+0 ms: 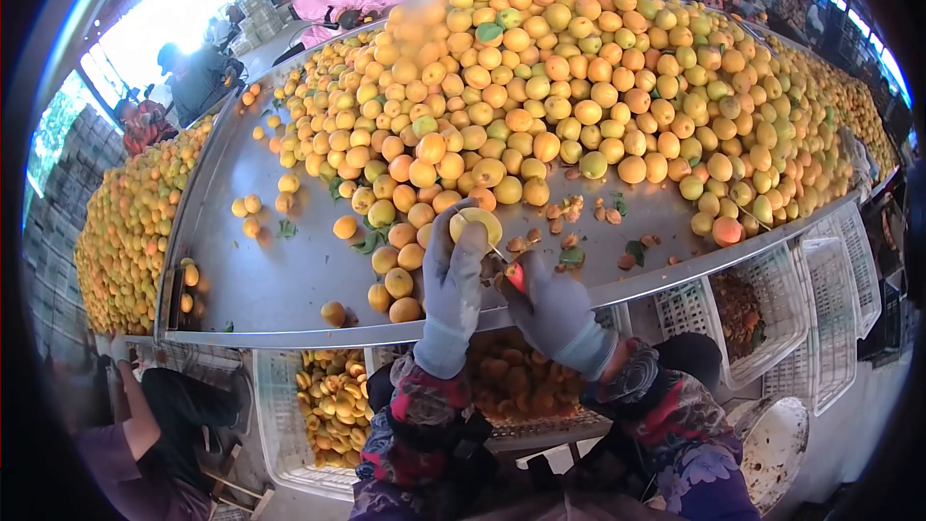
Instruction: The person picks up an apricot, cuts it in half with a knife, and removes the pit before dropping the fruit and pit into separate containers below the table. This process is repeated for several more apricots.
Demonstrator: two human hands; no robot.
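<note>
The left hand (451, 275) holds a yellow fruit (476, 229) over the near side of the worktop (270, 280); the right hand (548, 299) grips a red-handled tool (516, 277). Should the fruit roll in that gloved grasp, the tool's thin tip could jab the left hand.

No legible lettering, label, brand, number or sign.
</note>
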